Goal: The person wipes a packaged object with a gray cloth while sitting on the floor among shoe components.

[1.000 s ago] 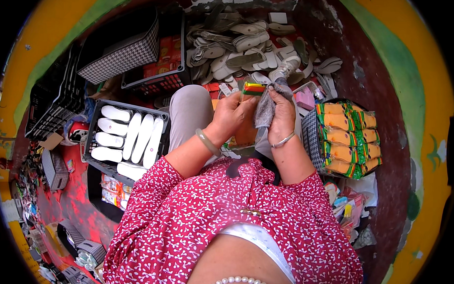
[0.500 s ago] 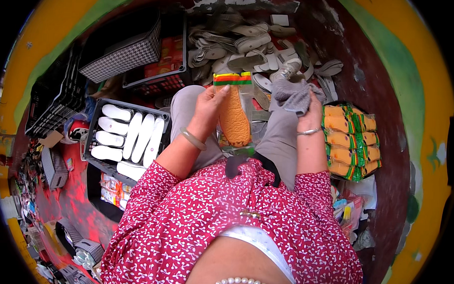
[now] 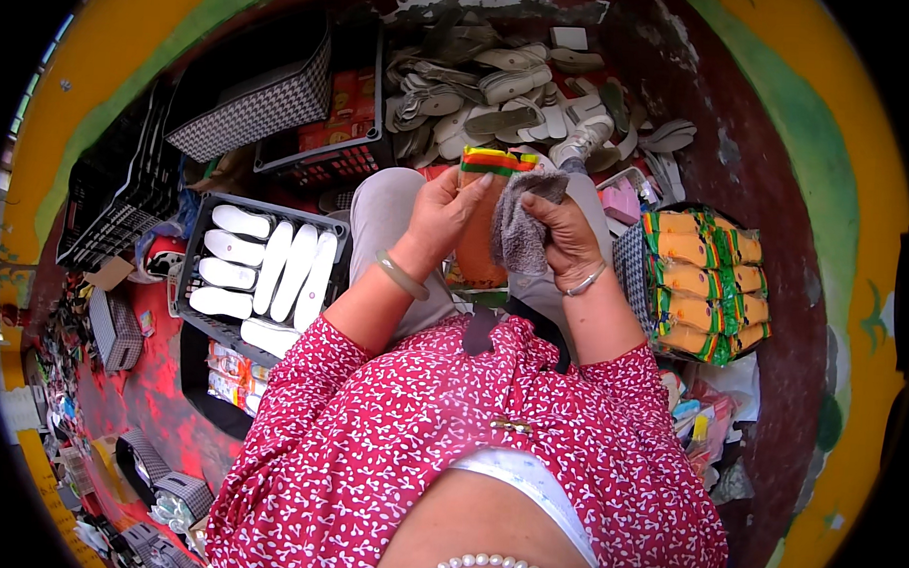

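My left hand [image 3: 443, 216] pinches the upper left edge of a clear packet of orange insoles [image 3: 479, 247], just below its yellow, red and green top strip. A grey cloth [image 3: 524, 226] is gripped in my right hand [image 3: 568, 238] and lies against the packet's right side, covering part of it. Both hands are in front of my lap, between my knees. To the right, a basket [image 3: 631, 260] holds several similar orange insole packets [image 3: 687, 282]. On the left, white insoles [image 3: 293, 268] lie in rows in a dark crate [image 3: 186, 293].
Loose grey and white insoles [image 3: 501, 85] are heaped beyond my feet. A checkered bin [image 3: 255, 112] rests at the far left above a crate with red packages [image 3: 346, 105]. Stacked black crates [image 3: 102, 197] stand further left. Mixed small packages [image 3: 705, 423] lie at my right side.
My right hand has brought the grey cloth leftward from beside my right knee onto the packet. The left hand has shifted slightly right with the packet.
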Action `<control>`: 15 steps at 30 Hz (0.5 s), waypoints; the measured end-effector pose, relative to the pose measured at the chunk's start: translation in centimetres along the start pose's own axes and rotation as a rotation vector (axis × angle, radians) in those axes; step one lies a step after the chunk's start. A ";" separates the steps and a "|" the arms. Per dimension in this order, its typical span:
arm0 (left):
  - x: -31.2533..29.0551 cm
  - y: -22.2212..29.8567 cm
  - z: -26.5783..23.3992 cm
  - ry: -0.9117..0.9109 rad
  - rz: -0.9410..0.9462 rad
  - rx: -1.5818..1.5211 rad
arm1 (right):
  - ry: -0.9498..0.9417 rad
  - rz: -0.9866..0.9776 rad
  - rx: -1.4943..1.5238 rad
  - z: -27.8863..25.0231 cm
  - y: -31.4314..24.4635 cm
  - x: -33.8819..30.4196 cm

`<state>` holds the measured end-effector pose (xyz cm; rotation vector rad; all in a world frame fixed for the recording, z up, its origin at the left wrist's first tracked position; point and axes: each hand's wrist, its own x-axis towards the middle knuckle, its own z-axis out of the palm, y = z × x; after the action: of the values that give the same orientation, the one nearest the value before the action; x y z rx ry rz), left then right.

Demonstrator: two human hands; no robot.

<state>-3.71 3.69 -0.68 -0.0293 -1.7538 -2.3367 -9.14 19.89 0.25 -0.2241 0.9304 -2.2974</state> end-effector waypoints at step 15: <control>-0.4 -0.7 0.6 0.057 -0.016 0.280 | 0.394 -0.228 -0.079 -0.4 1.2 0.7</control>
<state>-3.54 4.48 -1.18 0.0953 -2.0396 -2.0588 -9.26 19.06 -0.89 0.1022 1.2472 -2.5703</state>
